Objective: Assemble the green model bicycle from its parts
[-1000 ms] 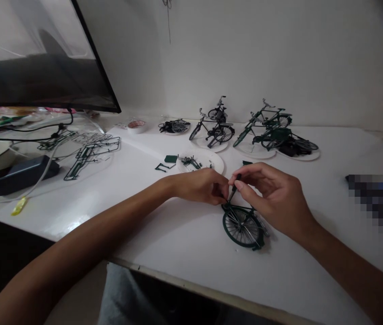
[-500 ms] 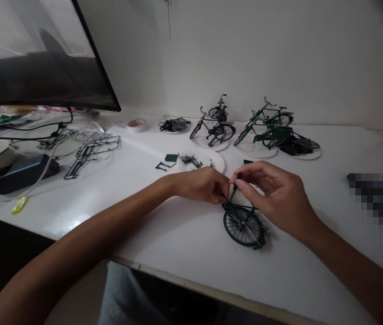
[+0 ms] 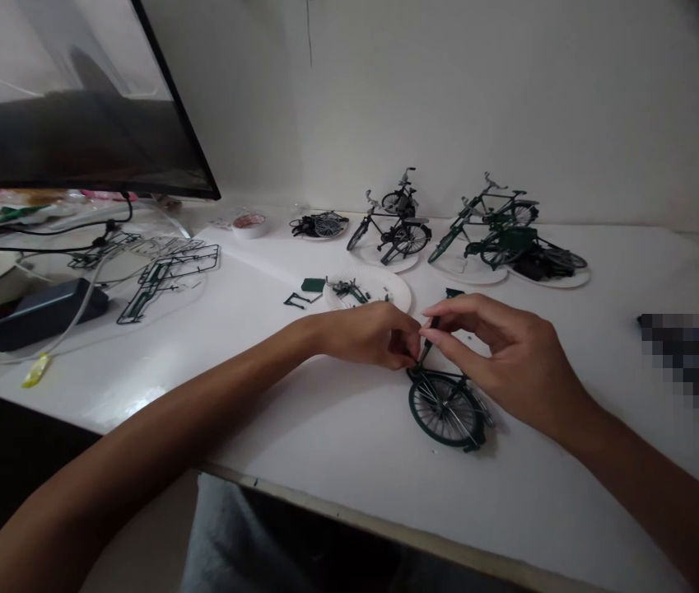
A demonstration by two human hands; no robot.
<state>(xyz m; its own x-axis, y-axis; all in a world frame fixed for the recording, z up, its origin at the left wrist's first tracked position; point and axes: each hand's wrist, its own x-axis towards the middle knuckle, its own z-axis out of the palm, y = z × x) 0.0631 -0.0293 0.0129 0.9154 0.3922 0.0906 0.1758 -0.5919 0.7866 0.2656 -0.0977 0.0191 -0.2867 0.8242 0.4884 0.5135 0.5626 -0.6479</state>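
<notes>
A dark green model bicycle (image 3: 448,412), partly assembled, is on the white table in front of me with its spoked wheel toward me. My left hand (image 3: 379,333) is closed on the far end of its frame, fingertips pinched there; the exact part is hidden. Between thumb and fingers, my right hand (image 3: 503,342) grips a small screwdriver (image 3: 430,339). The screwdriver slants down to the frame beside my left fingertips, and its tip is hard to see. Behind the hands, a paper plate (image 3: 399,290) carries small green parts, with a green panel (image 3: 313,285) beside it.
Several finished model bicycles (image 3: 389,231) stand on plates along the wall. Part frames (image 3: 157,280) lie at the left near a dark box (image 3: 34,317), a cable and a monitor (image 3: 95,156). A yellow wrapper (image 3: 36,371) lies near the left edge. A blurred-out object (image 3: 695,362) is at the right.
Both hands stay at the bicycle with almost the same grip. My right fingers have shifted slightly on the screwdriver handle, and the view has moved a little.
</notes>
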